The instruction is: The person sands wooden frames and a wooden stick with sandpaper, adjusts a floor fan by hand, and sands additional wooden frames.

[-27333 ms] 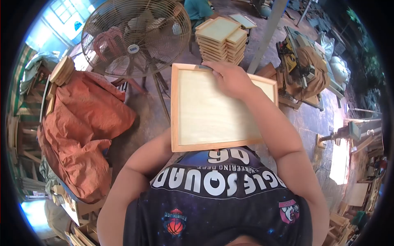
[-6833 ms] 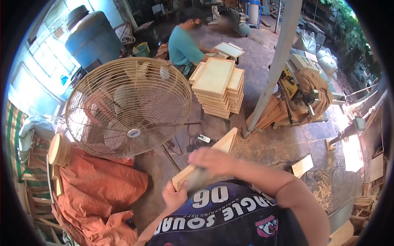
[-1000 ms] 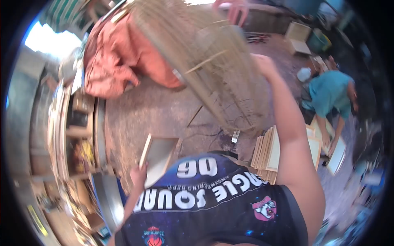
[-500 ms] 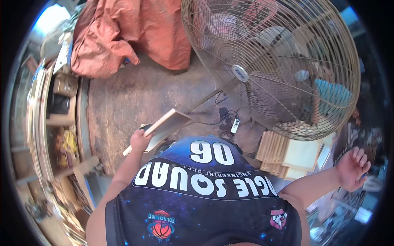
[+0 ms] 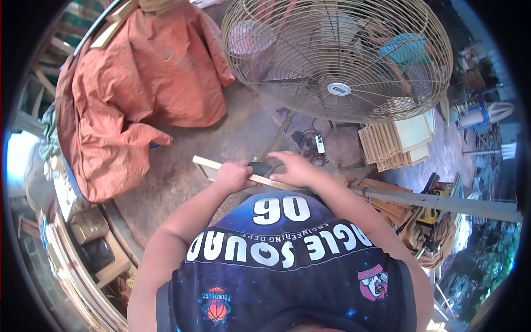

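Observation:
Just in front of my belly is a flat wooden panel (image 5: 207,166) with a pale, frame-like edge, held slanting. My left hand (image 5: 234,176) is closed around its upper edge. At the panel's right part, my right hand (image 5: 298,170) has its fingers bent over the same edge, with the thumb against the wood. Between the two hands shows a small dark flat piece (image 5: 259,166); its kind I cannot make out. The lower side of the panel is hidden behind my shirt.
A large caged fan (image 5: 338,88) stands ahead, with a power strip (image 5: 319,144) on the floor below it. Stacked wooden frames (image 5: 381,145) lie to the right. A reddish tarp (image 5: 149,72) covers something at left. Wooden shelving (image 5: 113,260) stands at lower left.
My right hand has come from far out on the right to the panel. My left hand and the panel have moved right, and the view has turned.

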The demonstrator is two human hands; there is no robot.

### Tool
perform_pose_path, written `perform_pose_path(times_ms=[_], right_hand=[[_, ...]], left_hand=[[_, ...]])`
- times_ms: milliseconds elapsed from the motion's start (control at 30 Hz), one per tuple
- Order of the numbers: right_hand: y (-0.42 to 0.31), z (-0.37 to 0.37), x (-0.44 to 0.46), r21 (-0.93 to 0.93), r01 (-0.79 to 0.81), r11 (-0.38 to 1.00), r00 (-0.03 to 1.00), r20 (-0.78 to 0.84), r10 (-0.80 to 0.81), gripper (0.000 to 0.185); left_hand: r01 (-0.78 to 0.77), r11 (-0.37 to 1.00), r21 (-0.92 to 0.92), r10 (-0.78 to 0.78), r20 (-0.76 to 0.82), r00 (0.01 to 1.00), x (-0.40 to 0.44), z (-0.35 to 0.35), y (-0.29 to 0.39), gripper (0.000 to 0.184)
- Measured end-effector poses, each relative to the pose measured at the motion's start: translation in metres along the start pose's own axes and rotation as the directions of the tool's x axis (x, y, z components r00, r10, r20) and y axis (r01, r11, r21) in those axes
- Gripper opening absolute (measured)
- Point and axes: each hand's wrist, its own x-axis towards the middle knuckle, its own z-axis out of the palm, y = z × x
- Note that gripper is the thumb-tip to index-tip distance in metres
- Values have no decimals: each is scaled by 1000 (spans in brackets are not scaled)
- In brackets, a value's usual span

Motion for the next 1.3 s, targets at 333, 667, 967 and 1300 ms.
perform_pose_path(times_ms=[333,667,967,1300], right_hand=[[16,24,115,26,36,999,975,217,-41,38],[28,20,176,794,-59,605,985,-50,162,21],[-46,54,245,739,-264,620,819,-168,549,25],[-128,40,226,323,-481,815,761,-307,571,39]], left_hand=[[-84,996,-15,79,-216,973,7,-13,-28,25],[19,953,-302,-64,-142,988,25,-36,-132,26],[-427,863,-270,451,31,892,97,-113,-263,21],[-670,727,-152,684,251,685,112,-108,-265,13]])
